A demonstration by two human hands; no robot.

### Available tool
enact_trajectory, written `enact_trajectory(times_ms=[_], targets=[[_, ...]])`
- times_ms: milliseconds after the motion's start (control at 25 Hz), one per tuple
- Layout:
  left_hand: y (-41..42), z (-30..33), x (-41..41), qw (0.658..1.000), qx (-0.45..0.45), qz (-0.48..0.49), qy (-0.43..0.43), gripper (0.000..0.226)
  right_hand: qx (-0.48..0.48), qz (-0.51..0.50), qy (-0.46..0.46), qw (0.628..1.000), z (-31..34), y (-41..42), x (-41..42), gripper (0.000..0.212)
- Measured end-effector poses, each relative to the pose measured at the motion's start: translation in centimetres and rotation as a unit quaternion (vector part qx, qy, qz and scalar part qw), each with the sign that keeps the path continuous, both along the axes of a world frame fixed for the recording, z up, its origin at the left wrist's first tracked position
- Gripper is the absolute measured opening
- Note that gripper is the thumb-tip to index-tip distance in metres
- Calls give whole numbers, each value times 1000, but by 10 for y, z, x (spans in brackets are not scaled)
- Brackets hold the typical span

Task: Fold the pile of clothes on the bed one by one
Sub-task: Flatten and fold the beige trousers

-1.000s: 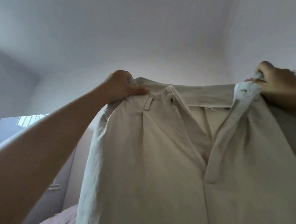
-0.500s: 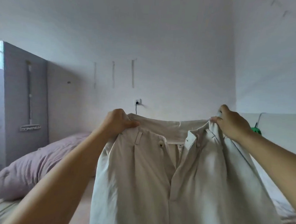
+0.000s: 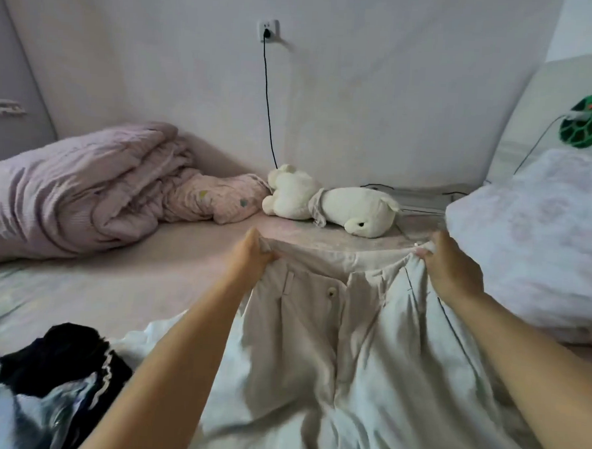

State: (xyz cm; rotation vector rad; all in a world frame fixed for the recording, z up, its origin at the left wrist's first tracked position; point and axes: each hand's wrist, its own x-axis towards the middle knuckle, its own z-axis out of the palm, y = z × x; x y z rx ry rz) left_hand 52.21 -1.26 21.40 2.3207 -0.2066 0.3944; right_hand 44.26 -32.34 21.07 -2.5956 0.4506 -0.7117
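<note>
A pair of cream trousers (image 3: 320, 332) hangs in front of me over the bed (image 3: 147, 278), front side facing me, fly open with one button showing. My left hand (image 3: 251, 256) grips the left end of the waistband. My right hand (image 3: 450, 266) grips the right end. The legs fall toward me and out of view at the bottom. A pile of clothes (image 3: 43, 382), dark and pale blue pieces, lies at the lower left on the bed.
A folded lilac quilt (image 3: 73, 188) and a small pink pillow (image 3: 217, 196) lie at the back left. Two white plush toys (image 3: 330, 202) rest against the wall. A white floral pillow (image 3: 541, 237) sits at the right, a green cable reel (image 3: 588, 119) above it.
Both hands have lowered the trousers from overhead down toward the bed, keeping hold of the waistband. The view has tilted from the ceiling down to the bed.
</note>
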Motion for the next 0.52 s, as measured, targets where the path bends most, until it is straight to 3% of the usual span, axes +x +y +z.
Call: enact_trajectory(times_ms=[120,200,280,360,440,520], targets=[[-12,-62,29,991,131,0,-20,17,-63,-26,36,997,-75,10,33,29],[-22,-108,38,964,263,41,-20,36,-70,-45,73,994,-121,23,47,23],[-42,-144,34,956,291,31,-15,53,-64,-17,52,996,-159,42,58,22],[-65,-167,24,956,289,-43,20,59,-50,73,33,996,-176,69,62,30],[-83,-191,19,939,318,-117,64,58,27,135,81,987,-188,94,64,46],[-91,-215,11,915,371,-142,75,61,42,125,132,983,-203,107,60,56]])
